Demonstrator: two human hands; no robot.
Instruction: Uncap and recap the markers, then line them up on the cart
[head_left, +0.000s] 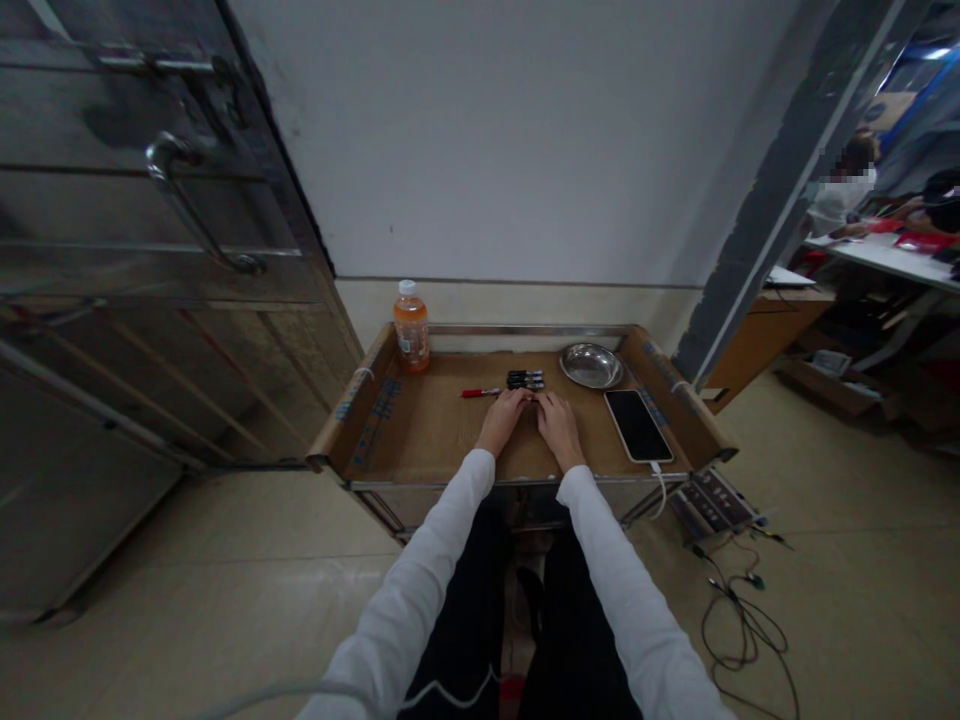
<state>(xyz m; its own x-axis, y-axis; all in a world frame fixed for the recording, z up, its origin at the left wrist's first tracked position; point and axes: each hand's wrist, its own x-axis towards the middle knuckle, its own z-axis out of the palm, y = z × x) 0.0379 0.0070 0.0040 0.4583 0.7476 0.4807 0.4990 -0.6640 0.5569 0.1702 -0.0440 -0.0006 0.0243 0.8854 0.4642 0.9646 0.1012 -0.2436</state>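
My left hand (505, 416) and my right hand (556, 420) meet fingertip to fingertip low over the cardboard-lined cart top. Their fingers are curled and pressed together around something small and dark, mostly hidden by the fingers. Just beyond the fingertips, several black markers (525, 374) lie side by side. A red marker (475, 393) with a darker end rests to the left of them, close to my left hand.
An orange drink bottle (412, 330) stands at the cart's back left. At the back right sits a round metal dish (592, 367), with a phone (640, 427) on a white cable before it. Raised cardboard sides (675, 392) edge the cart. Cables (746, 620) lie on the floor.
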